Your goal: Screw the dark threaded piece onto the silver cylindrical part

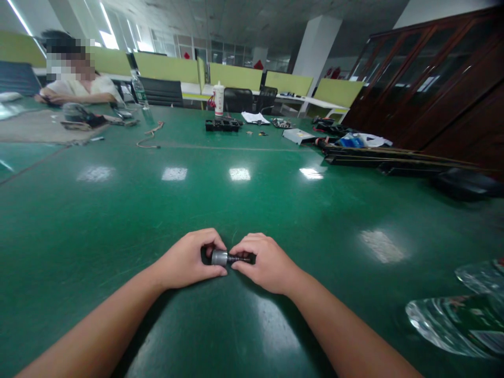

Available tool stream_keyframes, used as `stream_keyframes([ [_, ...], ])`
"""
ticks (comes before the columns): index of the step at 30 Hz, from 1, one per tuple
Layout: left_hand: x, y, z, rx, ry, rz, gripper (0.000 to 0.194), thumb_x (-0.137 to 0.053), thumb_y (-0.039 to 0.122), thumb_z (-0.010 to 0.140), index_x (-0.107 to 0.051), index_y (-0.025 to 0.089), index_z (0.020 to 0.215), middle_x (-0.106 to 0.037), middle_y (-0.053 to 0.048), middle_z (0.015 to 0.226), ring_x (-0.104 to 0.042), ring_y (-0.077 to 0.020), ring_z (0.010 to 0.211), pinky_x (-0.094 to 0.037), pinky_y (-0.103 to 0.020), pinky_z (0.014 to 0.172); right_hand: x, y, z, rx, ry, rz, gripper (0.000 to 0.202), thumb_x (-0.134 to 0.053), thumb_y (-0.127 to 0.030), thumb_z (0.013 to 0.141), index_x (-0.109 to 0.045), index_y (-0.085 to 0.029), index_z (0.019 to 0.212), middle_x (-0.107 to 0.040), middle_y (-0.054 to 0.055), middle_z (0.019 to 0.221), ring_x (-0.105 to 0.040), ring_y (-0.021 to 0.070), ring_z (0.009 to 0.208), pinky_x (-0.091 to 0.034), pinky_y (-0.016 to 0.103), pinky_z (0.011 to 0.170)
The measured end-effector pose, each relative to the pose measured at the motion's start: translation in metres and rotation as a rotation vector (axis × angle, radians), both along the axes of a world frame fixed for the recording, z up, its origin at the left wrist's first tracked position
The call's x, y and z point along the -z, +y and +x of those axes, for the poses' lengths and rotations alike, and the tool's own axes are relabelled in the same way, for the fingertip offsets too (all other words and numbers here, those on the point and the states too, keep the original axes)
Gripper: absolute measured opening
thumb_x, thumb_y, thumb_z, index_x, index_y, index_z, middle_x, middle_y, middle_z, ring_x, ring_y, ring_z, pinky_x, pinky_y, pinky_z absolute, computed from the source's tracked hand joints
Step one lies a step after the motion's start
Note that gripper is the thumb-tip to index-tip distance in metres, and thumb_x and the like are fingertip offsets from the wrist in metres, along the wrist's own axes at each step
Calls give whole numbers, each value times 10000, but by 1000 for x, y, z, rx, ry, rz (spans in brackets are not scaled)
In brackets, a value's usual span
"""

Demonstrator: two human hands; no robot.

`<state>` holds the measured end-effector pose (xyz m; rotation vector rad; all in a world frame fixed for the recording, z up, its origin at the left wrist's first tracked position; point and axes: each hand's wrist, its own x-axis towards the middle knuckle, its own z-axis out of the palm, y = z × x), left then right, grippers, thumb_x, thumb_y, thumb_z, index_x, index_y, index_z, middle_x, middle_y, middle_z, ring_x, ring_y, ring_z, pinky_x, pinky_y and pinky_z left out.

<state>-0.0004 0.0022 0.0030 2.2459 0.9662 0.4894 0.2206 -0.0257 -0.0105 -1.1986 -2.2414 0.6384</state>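
Observation:
Low in the middle of the view, a small metal part with a grey cylinder [219, 257] and a dark threaded shaft [237, 259] lies level between my hands, just over the green tabletop [189, 205]. My left hand [195, 260] is closed round the cylinder end, thumb below and fingers above. The thumb and fingers of my right hand [262, 261] pinch the shaft from the right. Both sets of fingertips nearly meet at the middle of the part.
Two clear plastic bottles [457, 323] lie at the lower right. Long dark strips [366, 157] and a silver box [298, 136] rest at the back right. A black part [222, 125] and a white bottle [219, 100] stand farther back. A person [84, 86] sits at the far left.

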Motion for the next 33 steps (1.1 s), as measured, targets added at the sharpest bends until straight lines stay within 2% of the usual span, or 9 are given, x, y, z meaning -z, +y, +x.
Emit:
stream_keyframes([
  [5,-3,-1,2,13,-11,-12,157,-670,318,820,-638,171,866,-625,-12,795,-567,-148,714,-426,-257,662,1,0,0,-5,12,1,90,-723,-193,806,-713,-205,895,-701,11,833,-594,155,811,-413,303,784],
  [12,-2,0,4,-16,13,7,175,-721,285,756,-648,182,876,-612,12,762,-569,-143,689,-422,-248,644,2,-1,2,-22,-6,32,121,-711,-196,815,-720,-201,936,-707,21,871,-598,167,849,-419,313,805],
  [33,-2,-2,4,-26,21,16,159,-698,301,771,-627,177,843,-615,6,757,-572,-145,677,-413,-248,634,-4,-1,8,6,-34,28,73,-727,-194,770,-717,-202,842,-689,11,782,-601,161,785,-408,318,791],
])
